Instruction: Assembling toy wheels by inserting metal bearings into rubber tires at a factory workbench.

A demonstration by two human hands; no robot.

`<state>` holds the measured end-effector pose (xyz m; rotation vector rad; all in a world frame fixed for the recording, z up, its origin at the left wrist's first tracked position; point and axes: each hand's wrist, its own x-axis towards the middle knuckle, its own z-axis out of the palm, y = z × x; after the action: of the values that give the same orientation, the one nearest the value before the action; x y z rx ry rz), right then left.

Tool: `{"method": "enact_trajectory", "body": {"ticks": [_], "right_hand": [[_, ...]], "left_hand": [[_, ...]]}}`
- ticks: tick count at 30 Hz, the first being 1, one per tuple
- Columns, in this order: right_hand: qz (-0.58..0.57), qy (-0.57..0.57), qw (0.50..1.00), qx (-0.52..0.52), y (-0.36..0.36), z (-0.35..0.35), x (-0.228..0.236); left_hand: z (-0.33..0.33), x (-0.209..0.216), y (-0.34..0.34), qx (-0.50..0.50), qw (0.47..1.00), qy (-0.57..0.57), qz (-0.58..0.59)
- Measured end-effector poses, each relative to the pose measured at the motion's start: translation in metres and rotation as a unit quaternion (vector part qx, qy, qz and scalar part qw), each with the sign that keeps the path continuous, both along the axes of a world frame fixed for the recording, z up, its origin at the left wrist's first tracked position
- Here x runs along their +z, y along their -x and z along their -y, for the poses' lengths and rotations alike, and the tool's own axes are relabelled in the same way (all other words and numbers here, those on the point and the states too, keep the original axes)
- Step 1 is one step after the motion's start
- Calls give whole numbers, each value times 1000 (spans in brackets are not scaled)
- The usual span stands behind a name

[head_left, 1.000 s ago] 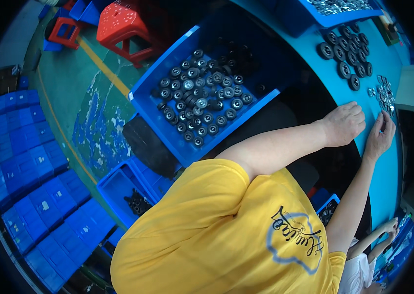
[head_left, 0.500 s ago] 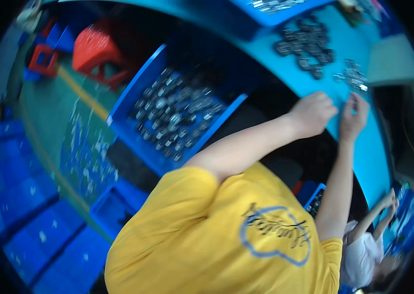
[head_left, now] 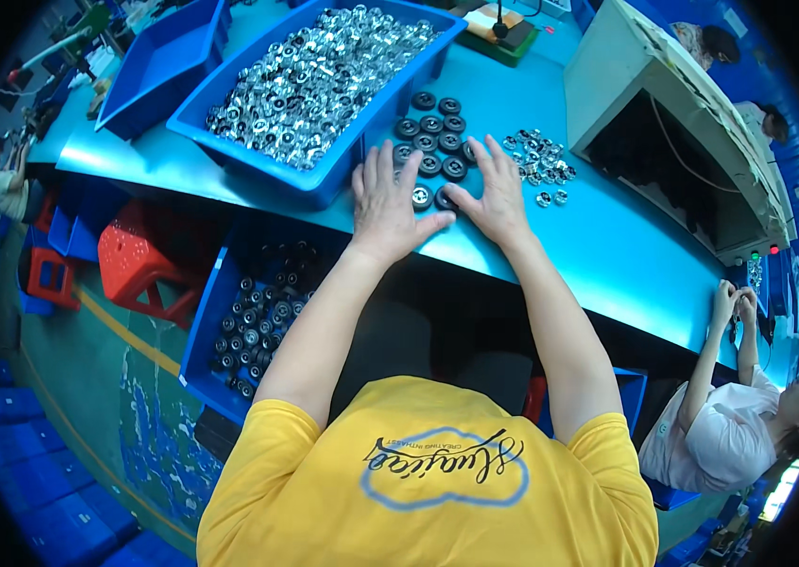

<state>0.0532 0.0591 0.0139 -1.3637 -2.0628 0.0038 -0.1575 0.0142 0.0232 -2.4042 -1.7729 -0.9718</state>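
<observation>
Several small black wheels [head_left: 429, 124] lie in a loose cluster on the blue worktable [head_left: 475, 80]. My left hand [head_left: 388, 203] rests at the cluster's left side, fingers stretched out and thumb pointing right. On the other side my right hand [head_left: 497, 194] has its fingers spread, with its thumb by a wheel at the cluster's near end. Neither hand grips anything; both frame the wheels. Just right of my right hand, shiny silver hub-like parts [head_left: 539, 159] are scattered on the tabletop.
A blue bin [head_left: 257, 165] heaped with silver parts stands left of the wheels, with another blue bin [head_left: 154, 85] beyond. Below the table edge, a blue crate [head_left: 201, 326] holds black wheels. A pale machine housing [head_left: 607, 66] is at right; a co-worker [head_left: 721, 425] sits nearby.
The view has swung. My hands, formerly close together with fingers curled near the silver parts, are now apart and opened out on either side of the black wheels.
</observation>
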Motion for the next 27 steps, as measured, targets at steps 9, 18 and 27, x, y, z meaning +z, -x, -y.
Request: {"method": "enact_trajectory", "body": {"ticks": [9,18,27], "right_hand": [[41,14,999,-3,-19,-14,-11],[-2,-5,999,37,-34,-20,1],[-38,71,997,11,16,-26,-16]], "left_hand": [[-10,4,-1,25,993,106,-39],[-20,6,-11,34,995,89,-22],[-30,18,-10,5,990,140,-29]]}}
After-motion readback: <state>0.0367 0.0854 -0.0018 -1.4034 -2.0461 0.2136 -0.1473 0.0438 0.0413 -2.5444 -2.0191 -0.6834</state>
